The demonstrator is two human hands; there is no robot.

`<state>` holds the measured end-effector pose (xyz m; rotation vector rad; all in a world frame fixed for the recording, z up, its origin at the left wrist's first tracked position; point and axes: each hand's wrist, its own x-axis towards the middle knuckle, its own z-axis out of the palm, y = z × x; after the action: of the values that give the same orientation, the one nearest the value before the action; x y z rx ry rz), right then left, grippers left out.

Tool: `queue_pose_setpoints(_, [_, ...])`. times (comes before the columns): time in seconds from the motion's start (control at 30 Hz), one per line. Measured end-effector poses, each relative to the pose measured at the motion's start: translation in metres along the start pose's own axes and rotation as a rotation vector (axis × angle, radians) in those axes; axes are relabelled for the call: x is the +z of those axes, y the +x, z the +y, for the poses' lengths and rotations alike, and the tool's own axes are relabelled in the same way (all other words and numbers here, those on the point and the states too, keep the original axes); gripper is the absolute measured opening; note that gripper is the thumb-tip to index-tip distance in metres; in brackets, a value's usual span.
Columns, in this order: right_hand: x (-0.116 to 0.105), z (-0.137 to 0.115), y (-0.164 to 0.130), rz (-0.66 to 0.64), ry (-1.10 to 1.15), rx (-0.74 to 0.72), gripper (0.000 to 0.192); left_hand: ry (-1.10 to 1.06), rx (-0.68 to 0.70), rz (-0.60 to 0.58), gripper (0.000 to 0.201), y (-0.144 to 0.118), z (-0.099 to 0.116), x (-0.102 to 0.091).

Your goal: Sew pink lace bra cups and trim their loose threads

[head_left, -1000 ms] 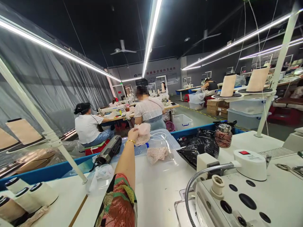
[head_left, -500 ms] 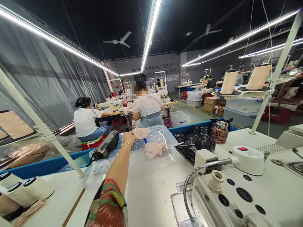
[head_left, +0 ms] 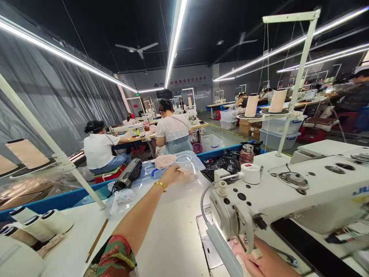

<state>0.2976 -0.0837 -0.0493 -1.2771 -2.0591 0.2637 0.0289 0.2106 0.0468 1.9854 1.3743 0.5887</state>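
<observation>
My left hand (head_left: 172,175) reaches out over a clear plastic lid or tray (head_left: 193,157) beyond the table. Its fingers are closed on a piece of pale pink lace (head_left: 186,176), smeared by motion. Just behind the wrist, on the same clear plastic, lies a second heap of pink lace (head_left: 165,161). My right hand (head_left: 261,257) is low at the right, under the head of a white sewing machine (head_left: 288,194). Pink fabric (head_left: 236,247) shows beside its fingers, which are mostly hidden by the machine's needle area.
A grey lamp arm (head_left: 223,246) stands before the machine. Behind it are a black plastic bag (head_left: 223,163) and a jar (head_left: 246,154). Thread cones (head_left: 56,221) and a white stand pole (head_left: 77,175) are at left. Two people sit sewing ahead.
My left hand has moved right, from the far lace heap to the nearer lace piece, and closed on it. The view has turned right, bringing my right hand and more of the machine into sight.
</observation>
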Motion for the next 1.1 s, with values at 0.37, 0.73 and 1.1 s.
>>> queue_pose_setpoints(0.37, [0.000, 0.008, -0.006, -0.126, -0.077, -0.137, 0.028, -0.580, -0.327, -0.251, 0.058, -0.183, 0.013, 0.001])
queue_pose_setpoints(0.73, [-0.016, -0.065, -0.016, -0.190, 0.290, -0.152, 0.027, -0.743, -0.357, -0.320, 0.047, -0.277, 0.046, 0.036])
queue_pose_setpoints(1.1, [0.011, -0.094, -0.017, -0.079, 0.669, 0.233, 0.013, -0.432, -0.312, -0.378, 0.051, -0.283, 0.045, 0.051])
